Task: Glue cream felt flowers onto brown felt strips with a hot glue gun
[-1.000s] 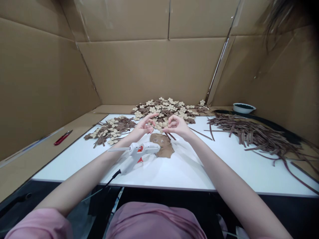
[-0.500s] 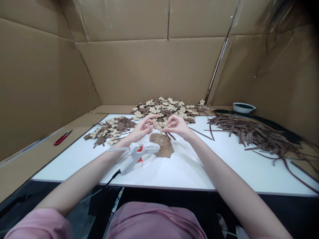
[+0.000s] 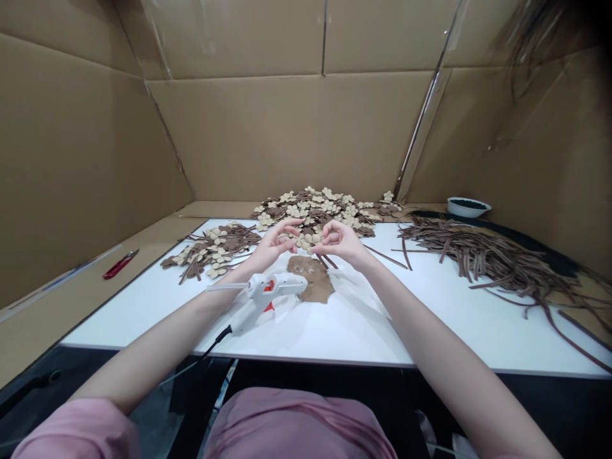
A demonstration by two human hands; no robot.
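Note:
Between my two hands is a cream flower cutout (image 3: 306, 241), just in front of the big flower pile. My left hand (image 3: 280, 242) has its thumb and fingers curled against the flower's left side. From the right, my right hand (image 3: 342, 242) pinches the flower's edge between thumb and fingers. Dark brown strips (image 3: 327, 261) show just below my right fingertips. Nearer to me lies a ragged brown piece (image 3: 313, 284) with glossy spots on it. A white glue gun (image 3: 268, 293) with a red trigger stands beside it, its nozzle end over the piece.
A large pile of cream and brown flowers (image 3: 320, 207) stands at the back. Flowers with strips (image 3: 217, 248) lie at left, a heap of brown strips (image 3: 482, 252) at right. A red-handled cutter (image 3: 120, 264) and a white bowl (image 3: 468, 207) sit near the sides. Cardboard walls (image 3: 287, 134) enclose the table.
My left fingers have shifted slightly at the flower, with the lower fingers reaching a little toward it. My right hand has hardly moved, and the glue gun stays in place.

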